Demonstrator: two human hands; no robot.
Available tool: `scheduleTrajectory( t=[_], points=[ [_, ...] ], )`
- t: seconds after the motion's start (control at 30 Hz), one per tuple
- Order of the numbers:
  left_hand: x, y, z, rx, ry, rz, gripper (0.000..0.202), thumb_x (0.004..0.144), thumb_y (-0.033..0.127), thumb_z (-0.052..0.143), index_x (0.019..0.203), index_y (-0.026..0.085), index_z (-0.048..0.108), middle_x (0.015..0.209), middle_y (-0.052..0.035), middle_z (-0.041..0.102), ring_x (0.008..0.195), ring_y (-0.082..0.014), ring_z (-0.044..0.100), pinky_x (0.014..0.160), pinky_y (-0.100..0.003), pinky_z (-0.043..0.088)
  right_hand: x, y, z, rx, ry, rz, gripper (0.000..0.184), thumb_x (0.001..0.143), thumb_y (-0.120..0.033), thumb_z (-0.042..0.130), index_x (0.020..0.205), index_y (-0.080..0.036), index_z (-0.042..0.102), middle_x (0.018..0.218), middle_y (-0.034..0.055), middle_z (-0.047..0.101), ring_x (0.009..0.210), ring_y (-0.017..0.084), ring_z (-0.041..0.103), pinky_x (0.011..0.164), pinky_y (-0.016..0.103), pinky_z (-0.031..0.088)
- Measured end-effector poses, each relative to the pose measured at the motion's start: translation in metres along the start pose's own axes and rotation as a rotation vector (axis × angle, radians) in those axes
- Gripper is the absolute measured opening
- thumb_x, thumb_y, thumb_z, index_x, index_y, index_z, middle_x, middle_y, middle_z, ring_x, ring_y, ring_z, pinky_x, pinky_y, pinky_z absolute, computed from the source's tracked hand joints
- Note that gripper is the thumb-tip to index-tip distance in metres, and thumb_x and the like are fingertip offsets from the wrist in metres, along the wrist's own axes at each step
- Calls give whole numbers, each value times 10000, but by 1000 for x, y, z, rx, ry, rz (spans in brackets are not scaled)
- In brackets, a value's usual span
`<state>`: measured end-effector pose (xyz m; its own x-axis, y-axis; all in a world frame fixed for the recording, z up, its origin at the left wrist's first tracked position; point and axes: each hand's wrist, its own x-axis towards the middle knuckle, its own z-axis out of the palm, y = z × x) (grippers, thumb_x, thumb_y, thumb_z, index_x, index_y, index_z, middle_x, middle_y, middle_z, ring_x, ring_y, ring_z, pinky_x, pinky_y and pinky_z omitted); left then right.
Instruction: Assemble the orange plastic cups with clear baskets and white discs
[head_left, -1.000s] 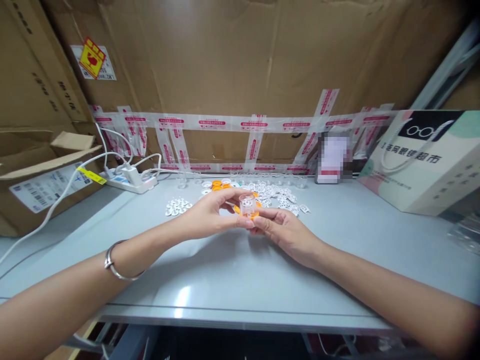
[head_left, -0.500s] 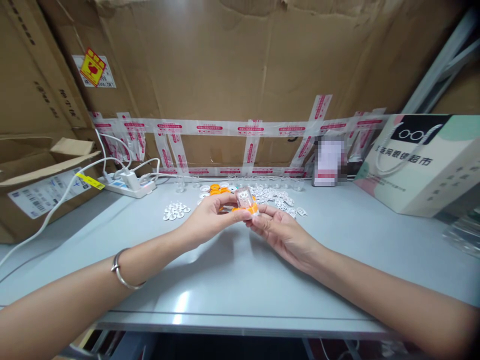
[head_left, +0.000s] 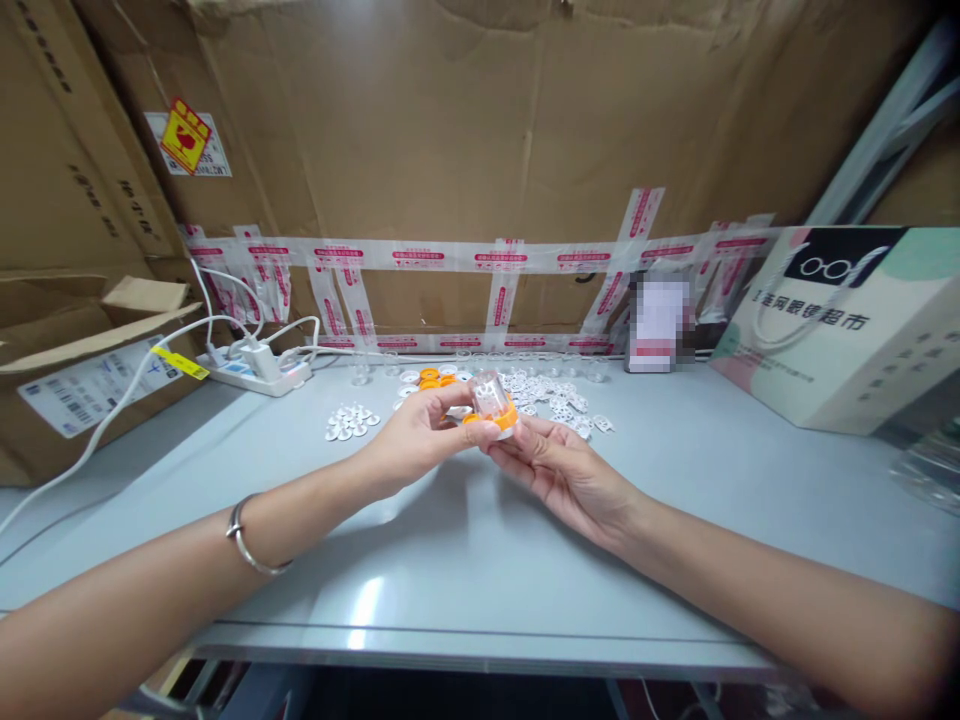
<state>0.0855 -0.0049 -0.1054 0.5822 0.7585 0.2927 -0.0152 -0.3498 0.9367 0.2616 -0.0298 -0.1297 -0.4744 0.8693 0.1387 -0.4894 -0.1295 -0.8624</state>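
Observation:
Above the middle of the table I hold a small clear plastic container (head_left: 490,394) with an orange ring and a white bottom, tilted, its clear end up. My left hand (head_left: 424,432) grips it from the left, the thumb low by the ring and the fingers behind. From the right, my right hand (head_left: 566,465) pinches the lower edge with thumb and fingers; its fingertips are partly hidden. Behind the hands lie orange rings (head_left: 430,379), a pile of flat white perforated pieces (head_left: 564,400) and, to the left, small white stemmed pieces (head_left: 351,422).
Small clear cups (head_left: 360,372) line the table's back edge before a large taped cardboard sheet (head_left: 450,150). At left are a power strip (head_left: 262,375) with cables and an open carton (head_left: 82,370). A phone-like upright object (head_left: 660,320) and a paper bag (head_left: 817,340) stand at right.
The container has turned slightly in my fingers, its orange ring and white bottom now showing more. My right fingers have shifted a little around its lower edge.

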Motion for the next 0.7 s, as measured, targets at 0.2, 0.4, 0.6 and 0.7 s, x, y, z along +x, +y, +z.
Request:
scheduleTrajectory(
  t=[0.2,0.4,0.6,0.7],
  points=[
    [2,2,-3,86,-13,-3,235,802,314,585,970,151,605,1005,-58,599,961,-181,547,867,-318,437,3,-1,-3,55,-12,25,169,818,-187,592,960,-133,665,968,44,678,953,92,612,922,173,455],
    [1,-3,-5,377,60,74,284,767,318,612,1008,168,604,1025,-64,617,935,-178,563,812,-309,448,4,-3,0,55,96,125,251,743,-187,669,988,-156,623,1011,38,649,959,110,609,961,230,437],
    [-6,-7,-1,650,88,223,218,780,284,592,971,181,612,935,-52,653,857,-166,579,734,-286,465,1,2,1,-216,186,93,278,649,-246,750,884,-191,611,994,25,630,948,147,597,935,308,447],
    [-8,-8,2,692,90,235,162,776,230,587,921,165,617,869,-46,656,802,-153,589,738,-287,478,2,3,-2,-377,246,34,404,620,-274,767,968,-225,568,950,16,636,881,158,617,879,348,467]
  ],
)
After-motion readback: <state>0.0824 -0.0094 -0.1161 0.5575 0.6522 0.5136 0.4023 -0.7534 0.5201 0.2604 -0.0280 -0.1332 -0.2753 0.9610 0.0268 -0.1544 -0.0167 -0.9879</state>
